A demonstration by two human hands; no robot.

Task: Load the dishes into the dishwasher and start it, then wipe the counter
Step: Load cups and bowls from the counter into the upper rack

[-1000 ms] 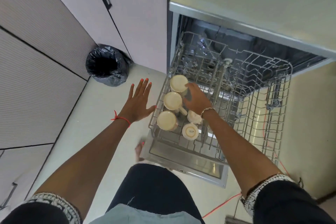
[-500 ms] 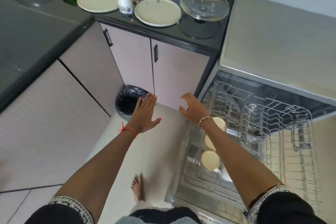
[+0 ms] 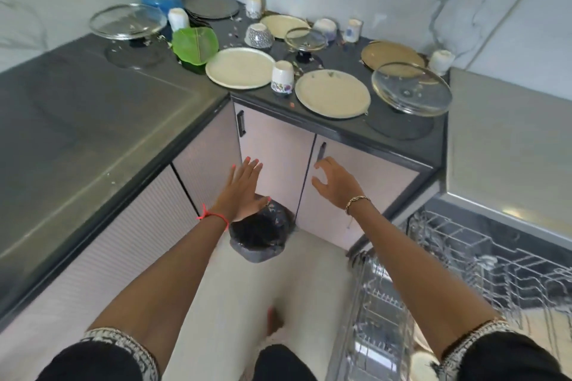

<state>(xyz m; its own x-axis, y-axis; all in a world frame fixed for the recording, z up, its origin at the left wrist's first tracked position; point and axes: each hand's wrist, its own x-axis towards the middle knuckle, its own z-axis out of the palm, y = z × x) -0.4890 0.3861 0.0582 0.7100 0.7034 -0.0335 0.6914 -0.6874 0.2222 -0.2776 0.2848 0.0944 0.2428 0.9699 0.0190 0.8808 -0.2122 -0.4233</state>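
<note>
The dark counter ahead carries two cream plates, a flowered mug upside down between them, glass lids, a gold plate, a green dish and several small cups and bowls. The dishwasher rack stands pulled out at the lower right, my right arm crossing it. My left hand is raised with fingers straight and holds nothing. My right hand is raised with fingers spread and loosely bent, also holding nothing. Both hover in front of the cabinet doors below the counter.
A bin lined with a black bag stands on the floor under my left hand. A second counter runs along the left. The dishwasher's top lies to the right. My bare foot is on the pale floor.
My right hand left the cups in the rack and rose toward the counter. The left hand rose alongside it. The view swung up from the rack to the counter.
</note>
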